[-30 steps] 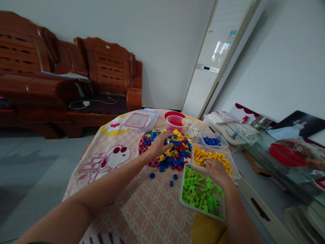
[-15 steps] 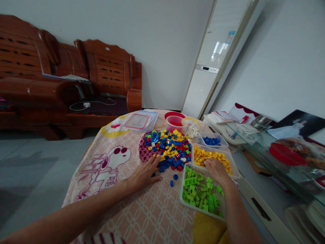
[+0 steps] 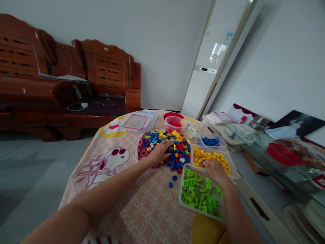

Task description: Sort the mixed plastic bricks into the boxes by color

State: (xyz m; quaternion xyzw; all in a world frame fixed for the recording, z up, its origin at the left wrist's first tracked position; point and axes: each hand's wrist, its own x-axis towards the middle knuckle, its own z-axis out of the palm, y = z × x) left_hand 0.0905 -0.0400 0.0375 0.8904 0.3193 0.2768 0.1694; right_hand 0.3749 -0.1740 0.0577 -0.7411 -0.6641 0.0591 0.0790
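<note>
My left hand [image 3: 160, 152] reaches over a mixed pile of toy building bricks [image 3: 179, 147], its fingers spread and touching the pieces. Red, blue, yellow, green and white bricks make up the pile. My right hand [image 3: 214, 168] rests at the near side of a clear box of yellow bricks [image 3: 203, 154]. Its fingers are drawn together, and whatever they may hold is hidden. Closer to me stands a clear box of light green bricks [image 3: 194, 189], partly covered by my right forearm. Two loose blue pieces [image 3: 174, 178] lie on the cloth in front of the pile.
Behind the yellow box sits a small box of blue bricks [image 3: 210, 141]. A round tub with red bricks [image 3: 174, 123], white bricks [image 3: 191, 130] and flat lids [image 3: 137, 122] stand or lie at the back. A glass-topped stand [image 3: 254, 152] flanks the table's right side.
My left hand has moved forward and right, from the pile's near left edge onto its middle. My right hand stays at the yellow bricks.
</note>
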